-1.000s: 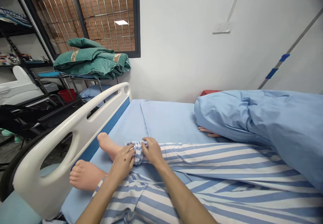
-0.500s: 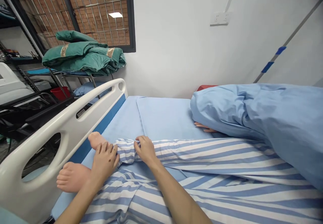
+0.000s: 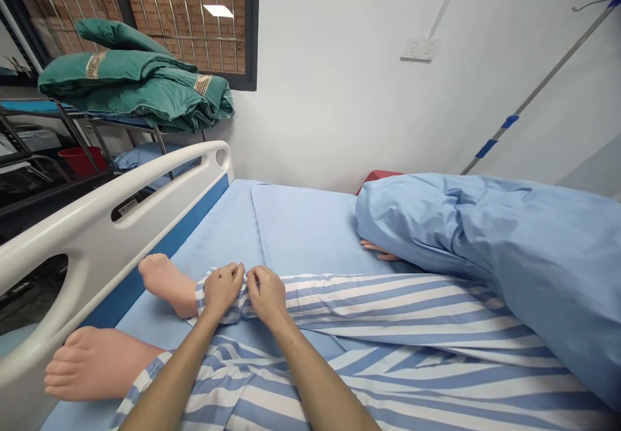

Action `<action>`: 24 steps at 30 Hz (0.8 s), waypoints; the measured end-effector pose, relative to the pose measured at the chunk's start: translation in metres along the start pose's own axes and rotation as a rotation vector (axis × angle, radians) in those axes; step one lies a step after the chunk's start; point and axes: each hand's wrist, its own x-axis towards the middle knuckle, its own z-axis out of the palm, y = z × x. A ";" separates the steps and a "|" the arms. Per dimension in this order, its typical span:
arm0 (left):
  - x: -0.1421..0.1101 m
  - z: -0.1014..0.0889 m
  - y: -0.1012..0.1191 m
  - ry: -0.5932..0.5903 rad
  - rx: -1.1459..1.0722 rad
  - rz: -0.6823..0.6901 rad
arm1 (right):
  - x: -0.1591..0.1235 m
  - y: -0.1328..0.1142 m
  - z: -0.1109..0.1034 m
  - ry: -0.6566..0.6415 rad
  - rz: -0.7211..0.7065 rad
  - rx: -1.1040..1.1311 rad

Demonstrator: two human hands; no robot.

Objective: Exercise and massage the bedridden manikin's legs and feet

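One hospital bed (image 3: 301,224): blue sheet; white side rail (image 3: 111,208) raised along the left of view.
One blue blanket (image 3: 485,250): heaped along the right, manikin fingers (image 3: 381,250) showing beneath it.
One pair of striped patient trousers (image 3: 412,314): on the manikin's legs.
Two bare feet: near foot (image 3: 97,363) by the rail; far foot (image 3: 167,283) on the sheet.
One trouser cuff (image 3: 200,295): bunched just above the far foot, pinched from both sides, leaving the ankle bare.
Left hand (image 3: 223,288): grip closed on the cuff, fingers curled over it, forearm low.
Right hand (image 3: 266,296): grip closed on the same fold, just beside the left hand.
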 end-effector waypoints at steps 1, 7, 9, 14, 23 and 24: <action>-0.001 0.003 -0.002 -0.016 0.073 0.004 | 0.000 0.001 0.001 -0.002 -0.003 -0.005; -0.005 -0.002 0.003 -0.070 0.206 -0.008 | 0.010 -0.009 -0.004 -0.010 0.119 0.045; -0.005 -0.004 0.003 -0.099 0.200 -0.006 | 0.020 -0.019 -0.010 -0.008 0.102 0.048; -0.005 -0.002 -0.003 -0.148 0.230 0.035 | 0.037 -0.028 -0.001 -0.030 0.012 0.105; -0.001 -0.008 0.009 -0.035 0.163 -0.047 | 0.038 -0.001 0.027 0.038 0.179 0.391; 0.003 -0.010 0.015 -0.025 0.091 -0.060 | 0.039 -0.001 0.025 0.047 0.188 0.447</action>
